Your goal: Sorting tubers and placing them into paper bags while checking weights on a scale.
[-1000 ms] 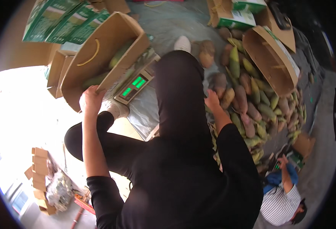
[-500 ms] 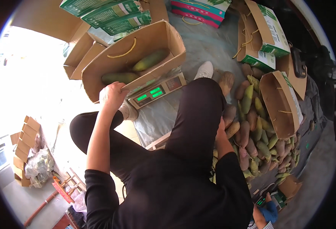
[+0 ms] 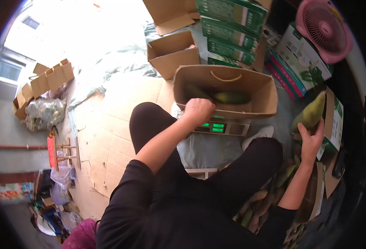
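A brown cardboard gift box (image 3: pixel 255 108) with a yellow rope handle stands open on a digital scale (image 3: pixel 235 128). Green digits glow on the scale's display, partly covered by my left arm. Inside the box lie long green radishes (image 3: pixel 232 98), one of them in shadow. My left hand (image 3: pixel 199 111) is closed over the box's near edge, towards its left end. Off to the right, my right hand (image 3: pixel 311 139) grips a large, pale green radish (image 3: pixel 310 113), tilted with its tapered end pointing up and away. My fingers hide its lower end.
More radishes (image 3: pixel 259 203) are piled beside my right leg, partly hidden by it. Green printed boxes (image 3: pixel 232 31) are stacked behind the scale, with a pink fan (image 3: pixel 325 29) at the far right. An open carton (image 3: pixel 173 54) stands left of them. Flattened cardboard (image 3: pixel 116 133) covers the floor at left.
My view has swung left, shifting the scene rightward. My right hand has come up from the pile beside my leg with a radish in it. My left hand stays on the box edge.
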Available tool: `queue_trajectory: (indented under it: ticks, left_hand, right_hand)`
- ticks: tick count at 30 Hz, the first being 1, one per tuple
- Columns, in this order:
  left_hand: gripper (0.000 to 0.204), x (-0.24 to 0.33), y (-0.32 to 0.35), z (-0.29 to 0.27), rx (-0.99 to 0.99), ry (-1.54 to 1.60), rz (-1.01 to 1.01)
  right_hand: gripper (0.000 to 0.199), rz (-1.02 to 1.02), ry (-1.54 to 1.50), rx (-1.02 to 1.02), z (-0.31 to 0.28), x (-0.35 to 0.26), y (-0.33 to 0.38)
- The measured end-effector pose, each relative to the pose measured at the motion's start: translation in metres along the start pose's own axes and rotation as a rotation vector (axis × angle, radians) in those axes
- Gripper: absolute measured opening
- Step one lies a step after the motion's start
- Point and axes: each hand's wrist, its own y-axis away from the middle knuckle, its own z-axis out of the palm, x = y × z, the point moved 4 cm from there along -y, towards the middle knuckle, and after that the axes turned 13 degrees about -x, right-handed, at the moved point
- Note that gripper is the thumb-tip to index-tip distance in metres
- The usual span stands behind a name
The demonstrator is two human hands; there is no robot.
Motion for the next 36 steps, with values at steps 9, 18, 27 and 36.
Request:
queue_trajectory:
  ticks: [9,18,27,36]
  left_hand:
    - [0.015,-0.008,-0.01,0.013,0.045,0.032,0.039]
    - [0.015,-0.014,0.004,0.004,0.03,0.057,-0.012]
    - [0.013,-0.009,-0.001,0.007,0.079,0.054,0.023]
    - [0.015,-0.004,-0.002,0.001,-0.021,0.027,-0.051]
  right_hand:
    - [0.059,-0.413,0.513,-0.463,0.151,-0.048,-0.073]
    - [0.03,0.158,0.179,-0.083,0.024,0.158,-0.006]
    - [0.047,0.279,0.626,-0.591,0.07,0.292,0.27]
    - [0.048,0.476,0.69,-0.592,0.069,0.276,0.307]
